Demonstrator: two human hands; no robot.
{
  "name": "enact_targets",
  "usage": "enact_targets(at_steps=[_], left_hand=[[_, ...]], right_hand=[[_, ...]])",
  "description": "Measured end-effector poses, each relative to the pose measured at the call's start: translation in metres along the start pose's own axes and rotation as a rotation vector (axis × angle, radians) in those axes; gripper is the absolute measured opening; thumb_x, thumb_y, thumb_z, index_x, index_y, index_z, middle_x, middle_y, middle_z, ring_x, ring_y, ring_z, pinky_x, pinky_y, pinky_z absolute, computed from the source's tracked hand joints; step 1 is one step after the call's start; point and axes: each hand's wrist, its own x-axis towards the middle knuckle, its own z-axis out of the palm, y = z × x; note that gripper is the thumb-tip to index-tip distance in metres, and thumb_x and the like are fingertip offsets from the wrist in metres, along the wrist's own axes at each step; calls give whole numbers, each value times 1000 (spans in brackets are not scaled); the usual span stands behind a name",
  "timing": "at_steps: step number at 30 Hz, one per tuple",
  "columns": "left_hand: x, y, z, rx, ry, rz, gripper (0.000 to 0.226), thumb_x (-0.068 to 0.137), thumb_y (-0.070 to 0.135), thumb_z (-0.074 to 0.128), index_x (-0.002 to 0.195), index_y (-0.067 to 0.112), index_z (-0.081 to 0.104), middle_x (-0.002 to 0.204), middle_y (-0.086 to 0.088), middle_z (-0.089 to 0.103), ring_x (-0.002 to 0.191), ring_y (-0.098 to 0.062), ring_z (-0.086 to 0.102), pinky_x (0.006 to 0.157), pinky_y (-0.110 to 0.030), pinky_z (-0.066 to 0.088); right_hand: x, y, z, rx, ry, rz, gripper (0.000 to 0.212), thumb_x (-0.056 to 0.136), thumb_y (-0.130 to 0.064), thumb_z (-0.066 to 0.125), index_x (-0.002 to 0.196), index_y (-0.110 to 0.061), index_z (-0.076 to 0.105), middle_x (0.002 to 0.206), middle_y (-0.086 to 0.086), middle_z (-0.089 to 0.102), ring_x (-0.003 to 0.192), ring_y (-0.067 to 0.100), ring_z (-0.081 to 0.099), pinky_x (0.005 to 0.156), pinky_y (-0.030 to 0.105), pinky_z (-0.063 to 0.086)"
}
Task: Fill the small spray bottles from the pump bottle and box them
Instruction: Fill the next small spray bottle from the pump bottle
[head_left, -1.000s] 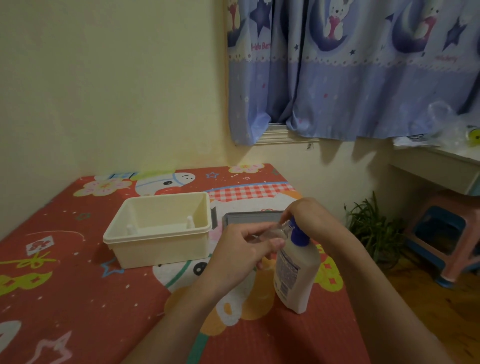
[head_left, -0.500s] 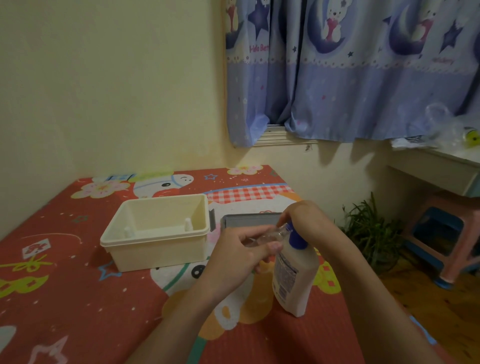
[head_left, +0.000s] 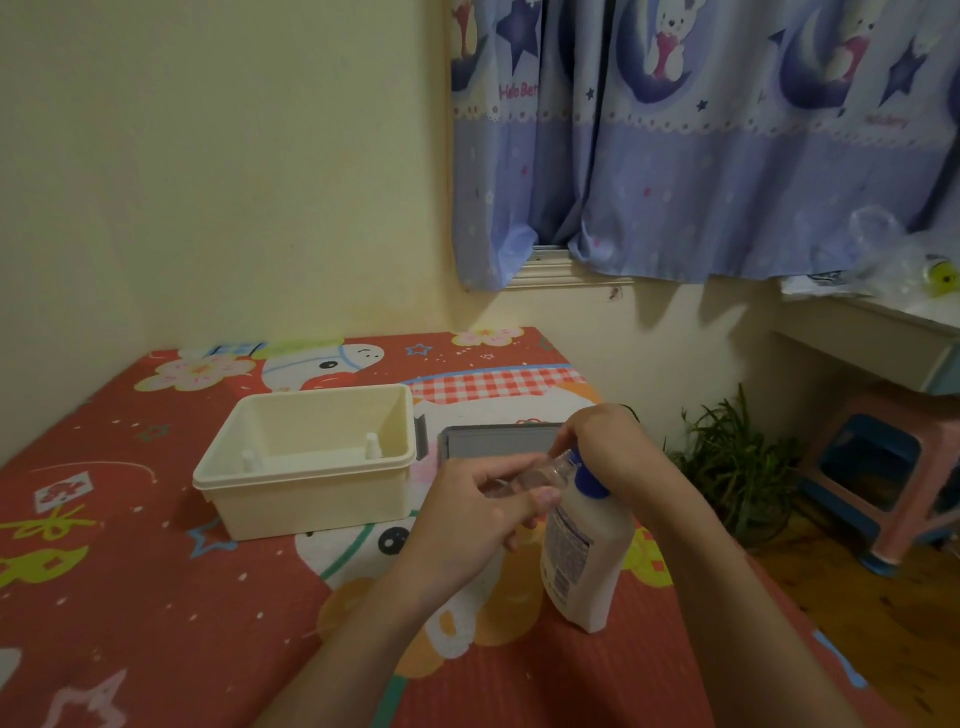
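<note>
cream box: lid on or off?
Off. The cream box stands open-topped on the red mat; its inner walls and floor show, with two small white items inside. A grey tray-like piece, possibly a lid, lies beside it.

The left hand (head_left: 470, 512) holds a small spray bottle (head_left: 540, 473) tilted, its mouth up against the pump head under the right hand (head_left: 605, 441). Directly below that grip stands the pump bottle (head_left: 587, 551), on the mat (head_left: 130, 597), leaning slightly. Left of the grip, well apart, sits the box (head_left: 306, 462) on the same mat, with two small bottles (head_left: 371, 446) standing inside near its front wall. Just behind the grip lies a flat lid (head_left: 488, 441), beside the box's right side. Right of the grip, off the mat, is a plant (head_left: 727, 462); farther right, a stool (head_left: 883, 467) under a desk (head_left: 872, 338). Behind all hangs a curtain (head_left: 701, 156).
</note>
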Motion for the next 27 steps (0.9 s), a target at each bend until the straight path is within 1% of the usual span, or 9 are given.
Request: enact_targets(at_steps=[3,7,11,14,17,20,22,24,27], left_hand=[[-1,-1,1,8,6,-7,33,83,14,74,115,19,71,70,-1,72,62,-12,62,50,-29,51],[-2,3,0,17,2,19,31,83,14,73,113,23,71,72,-6,72,62,-10,62,52,-29,52],[-1,5,0,15,4,22,29,83,15,74,111,25,72,68,1,72,61,-8,62,51,-27,51],[-2,3,1,26,13,12,29,82,14,75,109,25,73,72,-2,74,60,-10,63,49,-28,50],[-3,5,2,27,17,29,30,82,14,75,102,35,70,70,0,74,61,-10,63,50,-28,51],[-2,10,1,33,7,51,31,83,14,74,96,42,69,71,-3,73,61,-8,62,51,-27,51],[-2,12,1,30,6,46,29,83,15,74,98,40,70,73,-7,73,59,-7,61,51,-27,51],[-3,11,1,21,6,38,29,83,15,74,105,34,71,73,-7,73,60,-7,61,51,-27,50],[-2,8,1,37,8,28,29,83,15,74,104,34,71,71,-1,73,61,-8,63,50,-26,50]], right_hand=[[1,2,2,-52,-29,-12,30,90,-3,45,108,1,69,118,20,63,114,32,56,84,29,46],[3,0,-6,-205,-63,-116,30,91,1,46,108,-2,70,117,19,64,113,32,56,91,32,44],[4,1,-6,-293,-55,-149,31,91,1,46,110,-6,69,118,16,64,114,30,56,92,30,43],[1,2,0,-161,-16,-98,30,90,1,45,107,-1,70,117,19,63,114,33,56,92,33,45],[1,1,-1,-84,-28,-30,31,91,-1,43,108,1,69,119,21,63,115,34,56,91,34,46],[2,-2,-6,-148,-58,-81,31,91,0,44,110,1,69,118,22,63,114,35,55,94,35,45],[3,-1,-7,-201,-53,-96,31,91,2,46,111,-2,69,118,20,63,114,33,55,95,35,44],[3,0,-5,-192,-34,-93,31,90,1,46,111,-4,69,117,18,64,113,32,56,93,34,44],[-2,-1,-2,3,22,-9,31,89,-2,44,106,2,69,116,21,64,113,35,57,91,38,47]])
